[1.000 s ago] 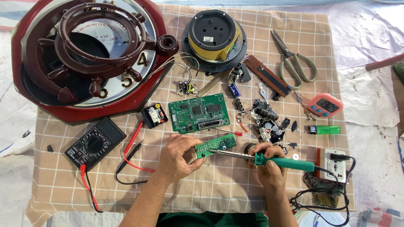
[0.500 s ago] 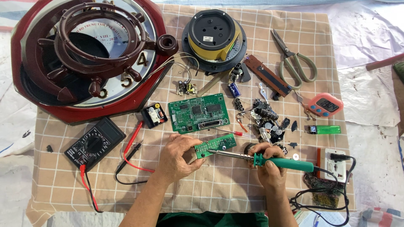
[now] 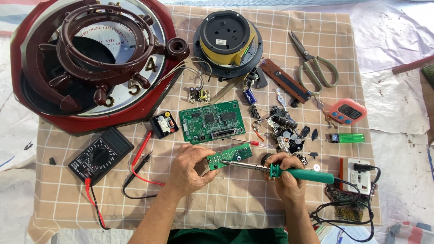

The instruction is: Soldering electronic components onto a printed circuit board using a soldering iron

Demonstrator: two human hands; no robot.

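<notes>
**Small board pinched at one end, iron tip on it**

My left hand (image 3: pixel 192 169) has its grip clenched on the left end of the small green circuit board (image 3: pixel 229 157), thumb and fingers pinching the short edge. The board sits low over the checked cloth (image 3: pixel 235 203) on the surface, just in front of the larger green circuit board (image 3: pixel 211 122). I cannot tell whether its far end rests on the cloth or hangs free.

I judge this board light, thin and stiff, and fragile where the parts and joints sit. It is best taken by its bare edges, as I have it, never by the face. Its long axis runs left to right, rising slightly toward the right, with its free end pointing at the heap of loose small parts (image 3: pixel 287 131).

My right hand (image 3: pixel 285 174) is closed around the green handle of the soldering iron (image 3: pixel 289 171), near the front of the handle. The iron is rigid and light, and I take the metal shaft to be hot, so the handle is the only place to hold. It lies almost level, with the tip pointing left and meeting the board near my left thumb. Its cord trails right toward the white socket block (image 3: pixel 357 175).

The multimeter (image 3: pixel 100 155) lies well apart to the left.
</notes>
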